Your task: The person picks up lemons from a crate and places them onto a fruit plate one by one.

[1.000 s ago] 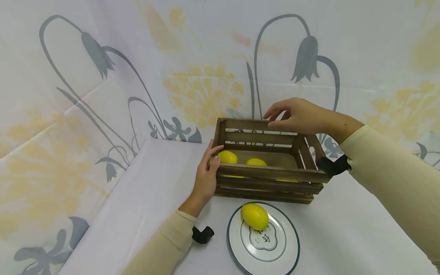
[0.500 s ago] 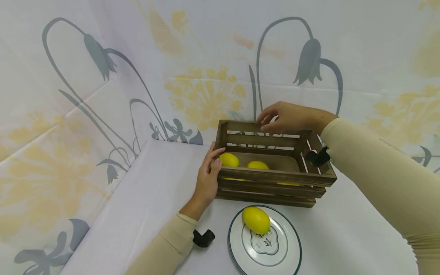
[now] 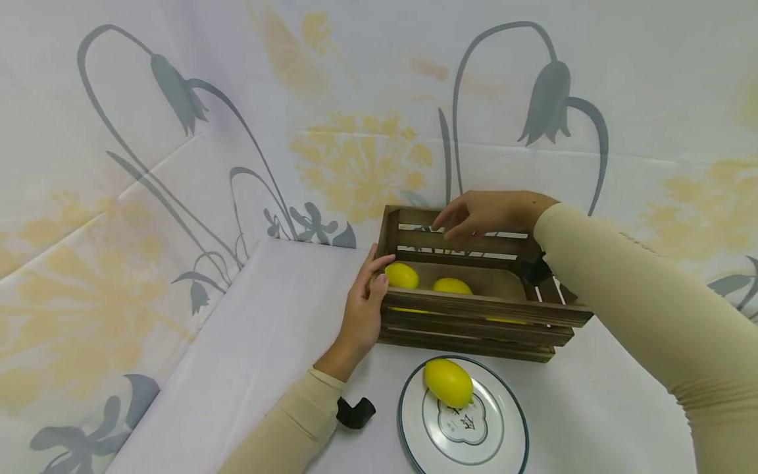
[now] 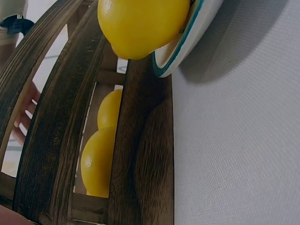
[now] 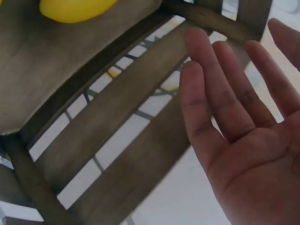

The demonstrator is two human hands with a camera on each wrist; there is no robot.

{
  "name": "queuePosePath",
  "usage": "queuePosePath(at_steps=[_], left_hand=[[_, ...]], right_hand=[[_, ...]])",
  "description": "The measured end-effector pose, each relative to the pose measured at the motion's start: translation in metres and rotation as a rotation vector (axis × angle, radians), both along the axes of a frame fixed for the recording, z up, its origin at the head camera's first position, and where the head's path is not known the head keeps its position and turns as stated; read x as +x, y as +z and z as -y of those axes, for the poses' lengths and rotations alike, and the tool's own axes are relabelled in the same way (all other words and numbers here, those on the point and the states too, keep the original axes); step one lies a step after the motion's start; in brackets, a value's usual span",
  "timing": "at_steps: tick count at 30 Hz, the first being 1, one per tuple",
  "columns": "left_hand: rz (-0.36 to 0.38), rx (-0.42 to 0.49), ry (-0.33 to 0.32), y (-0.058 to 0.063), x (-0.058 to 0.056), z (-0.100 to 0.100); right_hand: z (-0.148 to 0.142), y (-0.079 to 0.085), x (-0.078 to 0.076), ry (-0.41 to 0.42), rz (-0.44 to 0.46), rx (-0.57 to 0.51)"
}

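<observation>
Gripping the left end of a wooden crate (image 3: 474,304), right of centre in the head view, the left hand (image 3: 362,313) sets its thumb by the near corner. The right hand (image 3: 482,217) holds nothing; it hangs over the crate toward its far side, fingers apart and loosely extended. Two yellow lemons (image 3: 403,276) show inside the crate's left half, with more yellow visible between the front slats. At the lower right of centre, a blue-rimmed plate (image 3: 497,454) bears another lemon (image 3: 448,382) on its upper left part.
</observation>
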State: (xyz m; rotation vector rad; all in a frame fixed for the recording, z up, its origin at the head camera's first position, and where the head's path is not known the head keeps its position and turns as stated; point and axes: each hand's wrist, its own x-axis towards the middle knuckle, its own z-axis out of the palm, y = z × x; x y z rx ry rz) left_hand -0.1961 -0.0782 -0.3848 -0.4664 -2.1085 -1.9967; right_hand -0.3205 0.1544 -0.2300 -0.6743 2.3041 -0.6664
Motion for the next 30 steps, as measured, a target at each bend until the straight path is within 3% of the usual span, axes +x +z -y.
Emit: queuePosePath(at_steps=[6,13,23,30], left_hand=[[0.001,0.007,-0.009,0.001,0.003,-0.001],[-0.002,-0.009,-0.01,0.002,0.005,-0.001],[-0.006,-0.006,-0.021,0.003,0.006,-0.002],[0.001,-0.008,-0.019,0.003,0.006,-0.002]], right_hand=[[0.008,-0.011,-0.002,0.05,0.082,0.05],[0.013,-0.026,0.004,0.027,0.213,0.113],[0.012,-0.037,0.002,0.121,0.341,0.179],[0.008,-0.045,0.001,0.084,0.357,0.18]])
